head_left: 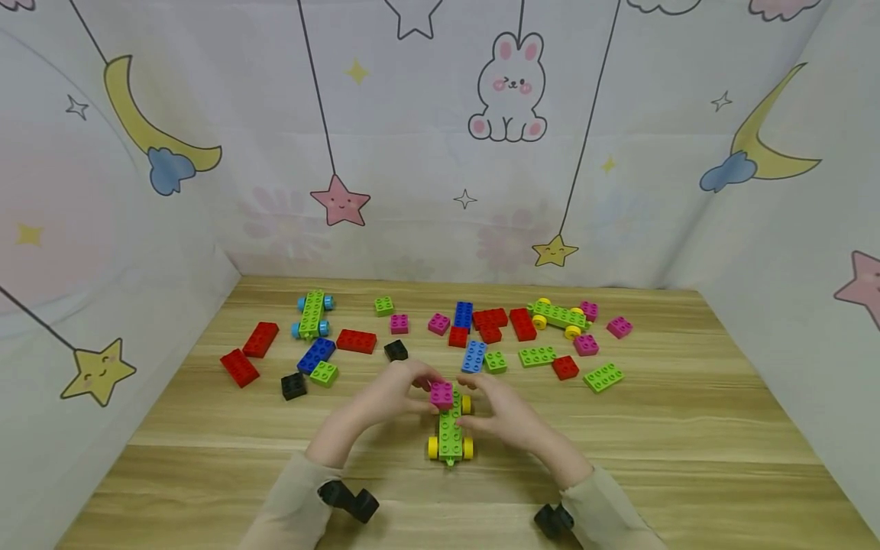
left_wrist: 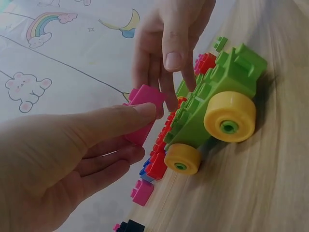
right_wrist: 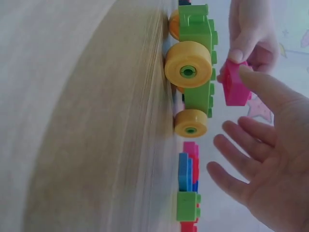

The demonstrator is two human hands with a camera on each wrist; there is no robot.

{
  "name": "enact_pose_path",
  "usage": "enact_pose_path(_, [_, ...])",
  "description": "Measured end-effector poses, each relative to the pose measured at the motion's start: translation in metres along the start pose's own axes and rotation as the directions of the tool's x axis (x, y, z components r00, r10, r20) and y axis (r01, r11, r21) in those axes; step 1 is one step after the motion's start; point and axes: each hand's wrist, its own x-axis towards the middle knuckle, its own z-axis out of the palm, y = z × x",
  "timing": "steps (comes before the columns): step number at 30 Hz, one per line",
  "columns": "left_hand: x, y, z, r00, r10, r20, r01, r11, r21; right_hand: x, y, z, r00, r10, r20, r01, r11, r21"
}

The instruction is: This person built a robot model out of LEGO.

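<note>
A pink brick (head_left: 441, 394) is pinched between the thumb and fingers of my left hand (head_left: 393, 396). It hangs just above the studs at the far part of a green car base (head_left: 450, 437) with yellow wheels, and the right wrist view shows a gap between brick (right_wrist: 236, 87) and base (right_wrist: 196, 96). My right hand (head_left: 507, 412) is beside the base on its right, fingers spread and relaxed, holding nothing. In the left wrist view, the left thumb lies on the side of the pink brick (left_wrist: 145, 111).
Behind the hands lie loose red, blue, pink, green and black bricks on the wooden table (head_left: 440, 512). A green base with blue wheels (head_left: 313, 313) stands at the back left, another with yellow wheels (head_left: 558, 315) at the back right. A printed cloth (head_left: 426, 153) hangs behind.
</note>
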Motion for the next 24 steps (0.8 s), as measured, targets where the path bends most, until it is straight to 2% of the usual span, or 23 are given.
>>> enact_pose_path(6, [0.001,0.004,0.004,0.999,0.038,0.022,-0.038,0.999,-0.002,0.000,-0.003,0.000,0.999,-0.001,-0.038,0.002,1.000,0.030])
enact_pose_path(15, [0.003,0.005,0.010,0.997,0.072,0.020,-0.073,0.997,0.035,0.000,-0.004,0.001,0.998,-0.005,-0.065,0.006,1.000,0.023])
enact_pose_path(24, [0.003,0.004,0.011,0.998,0.062,0.025,-0.062,0.998,0.029,0.001,-0.003,0.003,0.998,0.013,-0.065,-0.013,1.000,0.001])
